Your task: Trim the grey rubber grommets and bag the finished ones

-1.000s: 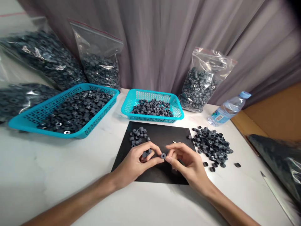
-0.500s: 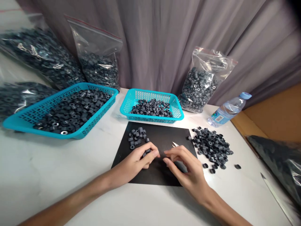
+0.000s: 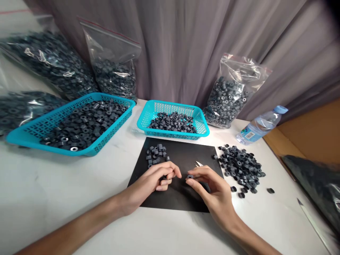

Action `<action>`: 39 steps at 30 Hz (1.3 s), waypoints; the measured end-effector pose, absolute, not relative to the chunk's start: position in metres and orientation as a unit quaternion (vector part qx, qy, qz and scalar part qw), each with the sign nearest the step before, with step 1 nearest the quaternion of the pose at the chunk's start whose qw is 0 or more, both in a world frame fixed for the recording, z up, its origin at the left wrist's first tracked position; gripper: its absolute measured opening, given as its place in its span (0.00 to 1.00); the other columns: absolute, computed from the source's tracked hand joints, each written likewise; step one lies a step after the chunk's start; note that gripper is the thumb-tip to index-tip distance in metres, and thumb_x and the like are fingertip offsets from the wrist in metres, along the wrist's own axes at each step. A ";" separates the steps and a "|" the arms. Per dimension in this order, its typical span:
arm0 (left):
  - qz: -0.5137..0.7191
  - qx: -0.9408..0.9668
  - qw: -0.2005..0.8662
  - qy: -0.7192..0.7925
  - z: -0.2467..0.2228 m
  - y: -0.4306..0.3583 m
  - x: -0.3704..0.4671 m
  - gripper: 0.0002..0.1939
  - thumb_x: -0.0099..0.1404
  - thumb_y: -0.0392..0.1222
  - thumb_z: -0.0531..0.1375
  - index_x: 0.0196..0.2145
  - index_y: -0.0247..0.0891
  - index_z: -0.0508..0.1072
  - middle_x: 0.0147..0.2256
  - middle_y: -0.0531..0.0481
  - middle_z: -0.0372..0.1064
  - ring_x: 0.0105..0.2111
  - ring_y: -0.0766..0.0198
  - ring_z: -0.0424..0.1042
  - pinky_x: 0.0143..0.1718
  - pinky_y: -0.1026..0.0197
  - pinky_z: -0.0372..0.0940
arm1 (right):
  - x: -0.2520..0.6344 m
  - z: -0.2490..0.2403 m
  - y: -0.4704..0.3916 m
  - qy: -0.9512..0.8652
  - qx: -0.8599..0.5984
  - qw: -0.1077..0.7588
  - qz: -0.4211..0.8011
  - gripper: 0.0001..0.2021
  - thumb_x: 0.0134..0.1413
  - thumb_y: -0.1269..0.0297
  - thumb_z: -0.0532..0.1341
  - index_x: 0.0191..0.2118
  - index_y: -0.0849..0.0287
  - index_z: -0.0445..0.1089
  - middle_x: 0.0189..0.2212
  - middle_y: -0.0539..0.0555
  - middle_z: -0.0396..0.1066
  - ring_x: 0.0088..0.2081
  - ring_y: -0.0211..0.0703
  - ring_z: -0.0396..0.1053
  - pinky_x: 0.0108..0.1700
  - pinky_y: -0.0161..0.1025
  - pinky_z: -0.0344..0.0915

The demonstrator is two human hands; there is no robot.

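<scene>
Over a black mat (image 3: 172, 200), my right hand (image 3: 216, 186) pinches a small dark grey ring-shaped spacer (image 3: 190, 176) between thumb and fingertips. My left hand (image 3: 156, 179) is curled around at least one dark spacer (image 3: 163, 178) in its palm; how many is hidden. Its index finger reaches toward the right hand, with a gap between the two. Just beyond my left hand lies a small group of grey spacers (image 3: 156, 153) on the mat. A pointed metal tip (image 3: 198, 164) shows behind my right fingers, the rest of that tool mostly covered.
Loose spacers (image 3: 241, 166) are heaped right of the mat. Behind stand two turquoise baskets, the middle one (image 3: 172, 135) and the left one (image 3: 92, 150), both holding spacers. Filled zip bags (image 3: 225, 102) line the curtain. A water bottle (image 3: 261, 125) stands at the right.
My left index finger has straightened away from the thumb. The spacer in my right fingertips now shows clearly, and my hands are slightly farther apart. The whole view has shifted a little.
</scene>
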State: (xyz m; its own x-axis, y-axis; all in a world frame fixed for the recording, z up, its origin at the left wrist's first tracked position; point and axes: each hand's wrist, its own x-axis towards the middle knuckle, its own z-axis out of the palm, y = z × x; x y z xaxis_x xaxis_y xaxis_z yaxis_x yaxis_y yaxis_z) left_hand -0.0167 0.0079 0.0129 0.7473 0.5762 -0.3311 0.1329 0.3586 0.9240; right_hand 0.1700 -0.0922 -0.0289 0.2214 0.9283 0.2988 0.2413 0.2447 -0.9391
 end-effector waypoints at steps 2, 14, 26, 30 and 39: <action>0.142 0.577 0.732 0.333 0.010 0.007 -0.018 0.16 0.73 0.49 0.49 0.36 0.38 0.71 0.28 0.57 0.49 0.26 0.68 0.46 0.27 0.63 0.45 | 0.170 -0.028 -0.092 -0.549 -0.535 0.568 0.302 0.07 0.58 0.67 0.67 0.42 0.50 0.76 0.37 0.50 0.73 0.37 0.38 0.72 0.37 0.33 0.71; 0.100 0.625 0.704 0.321 0.019 -0.005 -0.011 0.18 0.69 0.59 0.55 0.41 0.44 0.72 0.41 0.53 0.66 0.44 0.59 0.62 0.46 0.58 0.58 | 0.169 -0.022 -0.089 -0.584 -0.523 0.556 0.276 0.07 0.57 0.65 0.68 0.42 0.51 0.78 0.38 0.52 0.69 0.33 0.37 0.68 0.35 0.36 0.68; 0.099 0.591 0.733 0.322 0.014 -0.004 -0.015 0.15 0.69 0.58 0.55 0.38 0.44 0.66 0.30 0.58 0.49 0.29 0.66 0.47 0.34 0.63 0.49 | 0.236 -0.011 -0.086 -0.719 -0.651 0.244 0.027 0.20 0.59 0.49 0.64 0.52 0.54 0.69 0.43 0.58 0.71 0.45 0.53 0.67 0.44 0.48 0.68; 0.115 0.581 0.742 0.313 0.012 -0.002 -0.014 0.15 0.70 0.57 0.55 0.38 0.42 0.64 0.28 0.59 0.45 0.28 0.67 0.43 0.31 0.62 0.45 | 0.235 -0.019 -0.091 -0.718 -0.672 0.181 0.012 0.11 0.69 0.56 0.54 0.44 0.55 0.69 0.37 0.57 0.70 0.38 0.48 0.70 0.36 0.41 0.66; 0.161 0.533 0.773 0.302 0.011 -0.004 -0.013 0.13 0.71 0.54 0.55 0.37 0.42 0.63 0.30 0.58 0.45 0.27 0.67 0.41 0.28 0.61 0.42 | 0.203 0.012 -0.103 -0.640 -0.631 0.381 0.220 0.13 0.72 0.59 0.49 0.37 0.56 0.65 0.25 0.49 0.67 0.26 0.37 0.67 0.28 0.33 0.63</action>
